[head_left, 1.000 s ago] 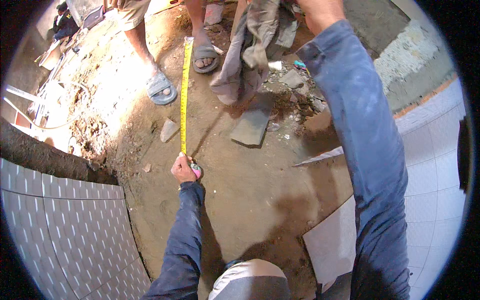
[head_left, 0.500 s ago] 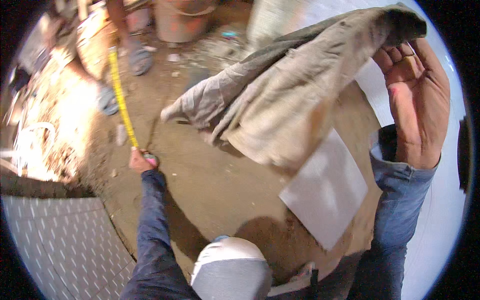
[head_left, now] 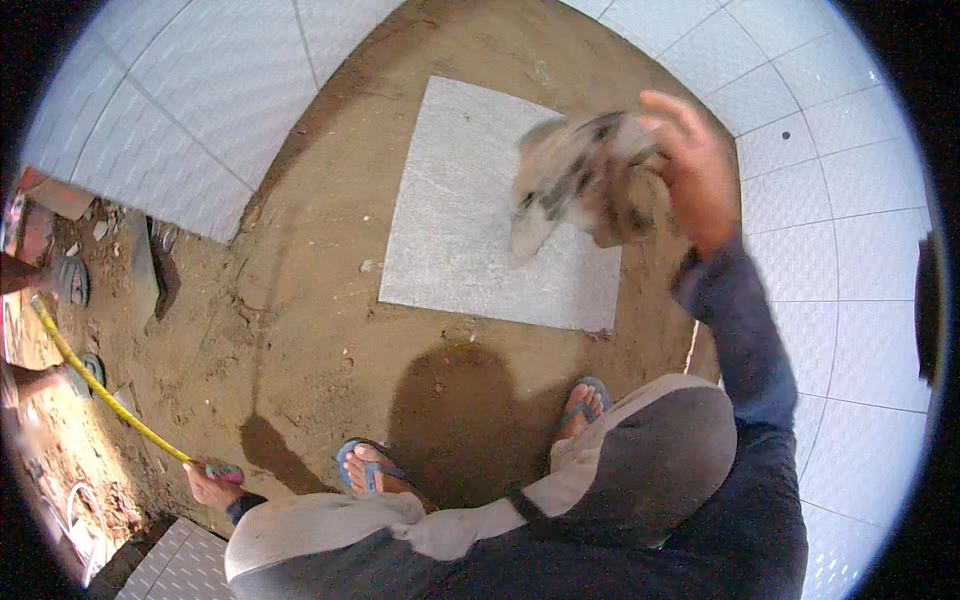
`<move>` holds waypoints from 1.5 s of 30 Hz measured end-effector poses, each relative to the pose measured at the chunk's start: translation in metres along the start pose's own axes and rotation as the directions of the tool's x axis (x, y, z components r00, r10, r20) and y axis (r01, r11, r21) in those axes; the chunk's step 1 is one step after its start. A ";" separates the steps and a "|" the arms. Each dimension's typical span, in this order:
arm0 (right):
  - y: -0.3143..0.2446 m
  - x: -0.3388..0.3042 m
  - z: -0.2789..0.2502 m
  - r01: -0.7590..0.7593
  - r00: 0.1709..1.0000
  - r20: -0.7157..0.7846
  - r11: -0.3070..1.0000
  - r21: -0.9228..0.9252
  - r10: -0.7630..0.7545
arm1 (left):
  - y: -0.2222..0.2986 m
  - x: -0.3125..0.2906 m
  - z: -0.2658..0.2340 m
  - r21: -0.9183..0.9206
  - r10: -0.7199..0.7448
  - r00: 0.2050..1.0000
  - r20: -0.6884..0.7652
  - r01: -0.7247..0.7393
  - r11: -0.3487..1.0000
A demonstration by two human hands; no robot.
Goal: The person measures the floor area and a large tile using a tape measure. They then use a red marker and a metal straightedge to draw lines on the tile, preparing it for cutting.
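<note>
Gripping yellow tape measure point(head_left: 100, 388) by its case in L hand point(head_left: 212, 488), closed snugly round it, w/ blade out & bowed over dirt floor point(head_left: 310, 240), ending near another person's sandalled feet point(head_left: 72, 280). Holding R hand point(head_left: 697, 180) up beside blurred grey-brown cloth point(head_left: 580, 185), seen over square grey tile point(head_left: 440, 230); can't tell if pinched or loose, b/c of blur. Could kink blade if bent more, prob from long unsupported span; might snag it on nearby feet. Could poss dirty or nudge tile by dragging cloth across
</note>
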State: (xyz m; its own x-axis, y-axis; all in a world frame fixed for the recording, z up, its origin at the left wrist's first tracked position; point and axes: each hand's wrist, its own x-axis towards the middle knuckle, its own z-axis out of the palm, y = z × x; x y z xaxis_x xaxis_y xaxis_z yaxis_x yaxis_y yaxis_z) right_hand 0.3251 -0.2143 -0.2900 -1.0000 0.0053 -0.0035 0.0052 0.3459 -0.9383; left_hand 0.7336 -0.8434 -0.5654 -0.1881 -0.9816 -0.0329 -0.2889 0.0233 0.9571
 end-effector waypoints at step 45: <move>0.286 0.055 0.182 0.862 0.307 0.706 0.501 0.077 -0.638 | 0.222 -0.217 0.127 0.314 -0.218 0.800 0.559 0.040 0.949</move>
State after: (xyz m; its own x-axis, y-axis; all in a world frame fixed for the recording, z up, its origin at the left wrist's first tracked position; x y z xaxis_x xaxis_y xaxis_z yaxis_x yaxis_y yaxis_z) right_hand 0.2710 -0.2854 -0.6216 -0.3133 -0.8815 0.3533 -0.8598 0.1053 -0.4997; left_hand 0.5914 -0.6011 -0.3824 -0.6120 -0.6846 -0.3960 -0.5760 0.0428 0.8163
